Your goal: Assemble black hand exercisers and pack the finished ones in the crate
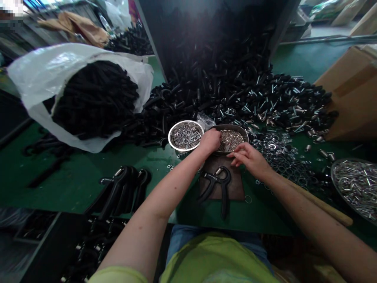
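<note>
Several grips (118,188) lie near the bench's (159,169) front edge, left of the steel bowl (169,137). The left hand (210,141) reaches into the dark bowl (232,126), its fingertips hidden, so what it holds cannot be told; a light pinch should best single out one part (232,139). The centre grip (224,192) lies on the plate (238,189), apart from both hands and nearer the front edge. The right hand (249,159), fingers loosely curled, hovers by the dark bowl's near-right rim; any part held is indiscernible.

Dim light — soft, warped edges
</note>
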A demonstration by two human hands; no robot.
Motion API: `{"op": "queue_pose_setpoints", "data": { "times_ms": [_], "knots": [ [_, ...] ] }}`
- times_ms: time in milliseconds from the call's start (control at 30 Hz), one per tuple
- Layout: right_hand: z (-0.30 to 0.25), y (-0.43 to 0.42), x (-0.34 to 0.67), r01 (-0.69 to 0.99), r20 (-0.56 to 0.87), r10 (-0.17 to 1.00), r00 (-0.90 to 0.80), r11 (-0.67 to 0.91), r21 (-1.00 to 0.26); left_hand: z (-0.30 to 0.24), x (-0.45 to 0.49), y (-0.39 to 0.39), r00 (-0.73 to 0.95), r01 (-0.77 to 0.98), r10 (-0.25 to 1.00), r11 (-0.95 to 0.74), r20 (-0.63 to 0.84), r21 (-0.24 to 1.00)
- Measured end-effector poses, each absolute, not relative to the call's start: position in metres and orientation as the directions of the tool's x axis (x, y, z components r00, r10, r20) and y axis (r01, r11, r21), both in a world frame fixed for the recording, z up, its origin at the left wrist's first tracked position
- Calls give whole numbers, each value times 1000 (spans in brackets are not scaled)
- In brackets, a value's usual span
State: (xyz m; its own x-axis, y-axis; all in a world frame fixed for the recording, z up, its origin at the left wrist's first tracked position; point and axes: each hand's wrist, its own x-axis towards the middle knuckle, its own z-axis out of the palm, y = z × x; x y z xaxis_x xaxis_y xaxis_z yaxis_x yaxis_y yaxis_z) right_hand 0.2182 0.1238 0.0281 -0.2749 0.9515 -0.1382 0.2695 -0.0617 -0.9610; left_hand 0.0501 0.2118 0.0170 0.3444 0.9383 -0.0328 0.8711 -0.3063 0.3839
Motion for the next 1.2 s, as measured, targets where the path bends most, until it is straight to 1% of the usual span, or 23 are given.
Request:
{"op": "queue_pose_setpoints", "data": {
  "times_ms": [67, 100, 167, 233, 267, 300, 367, 433, 500, 600, 833, 933, 1000, 1067, 1133, 1200],
  "knots": [
    [23, 115, 214, 364, -150, 929, -338, -18, -931, 22, 47, 209, 339, 860, 940, -299, -26, 413],
    [21, 113, 212, 412, -147, 920, -362, 16, -911, 24, 45, 208, 330, 843, 944, -279, -31, 460],
    [18, 111, 208, 494, -112, 912, -395, 108, -863, 29, 39, 201, 291, 748, 954, -178, -75, 639],
    [17, 112, 205, 542, -36, 906, -422, 221, -810, 33, 32, 191, 243, 527, 957, 8, -159, 850],
    [17, 112, 204, 554, 0, 897, -441, 272, -787, 34, 27, 183, 227, 381, 952, 105, -203, 919],
    [17, 113, 203, 562, 26, 887, -461, 314, -765, 35, 22, 175, 218, 242, 947, 183, -237, 953],
    [17, 114, 201, 577, 48, 870, -491, 366, -730, 34, 10, 156, 209, 7, 937, 286, -281, 958],
    [17, 114, 199, 596, 51, 862, -504, 391, -701, 32, -3, 134, 209, -134, 927, 343, -311, 930],
    [17, 114, 198, 612, 52, 857, -513, 407, -678, 28, -14, 114, 209, -196, 915, 384, -344, 902],
    [17, 114, 196, 638, 51, 851, -522, 429, -639, 20, -27, 88, 200, -237, 898, 433, -392, 870],
    [18, 113, 192, 707, 27, 845, -533, 463, -534, 12, -31, 58, 185, -273, 872, 489, -454, 829],
    [20, 116, 189, 766, -46, 847, -530, 455, -455, 13, -26, 56, 198, -219, 869, 490, -454, 844],
    [23, 121, 186, 802, -119, 846, -520, 436, -408, 14, -21, 57, 204, -87, 896, 418, -394, 904],
    [26, 126, 183, 816, -169, 839, -517, 423, -394, 16, -15, 60, 199, 127, 946, 235, -257, 964],
    [28, 129, 181, 814, -188, 832, -522, 419, -403, 17, -8, 62, 208, 343, 972, 29, -106, 939],
    [28, 127, 182, 810, -175, 838, -516, 411, -419, 16, 0, 63, 230, 485, 973, -86, -32, 870]
  ]
}}
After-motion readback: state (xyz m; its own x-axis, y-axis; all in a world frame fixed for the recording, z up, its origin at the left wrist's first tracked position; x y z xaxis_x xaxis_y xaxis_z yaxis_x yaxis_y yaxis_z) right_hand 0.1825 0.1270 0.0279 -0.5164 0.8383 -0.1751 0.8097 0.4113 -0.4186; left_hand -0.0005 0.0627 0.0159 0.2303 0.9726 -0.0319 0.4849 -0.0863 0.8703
